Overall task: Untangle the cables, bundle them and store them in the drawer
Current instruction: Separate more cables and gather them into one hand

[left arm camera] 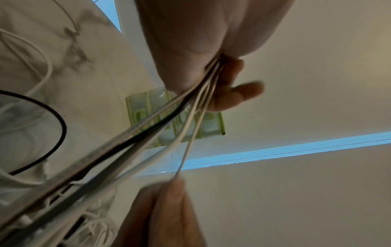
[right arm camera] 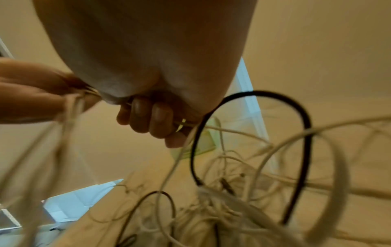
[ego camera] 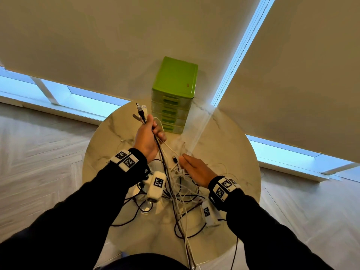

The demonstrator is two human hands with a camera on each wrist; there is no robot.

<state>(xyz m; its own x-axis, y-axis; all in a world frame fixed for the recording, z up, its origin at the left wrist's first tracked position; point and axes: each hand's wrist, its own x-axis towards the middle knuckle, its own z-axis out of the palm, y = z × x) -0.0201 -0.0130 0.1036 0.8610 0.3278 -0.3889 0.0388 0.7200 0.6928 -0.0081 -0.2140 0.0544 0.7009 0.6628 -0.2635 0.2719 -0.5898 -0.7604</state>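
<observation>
My left hand is raised above the round marble table and grips a bundle of black and white cables. Their USB plugs stick out above the fist. The left wrist view shows my left hand's fingers curled round the strands. My right hand is lower and to the right, beside a black plug. In the right wrist view its fingers curl round a thin white cable. A tangle of cables lies on the table below both hands.
A green drawer unit with several shut drawers stands at the table's far edge, against the window blinds. Some cables hang over the table's near edge. Wooden floor surrounds the table.
</observation>
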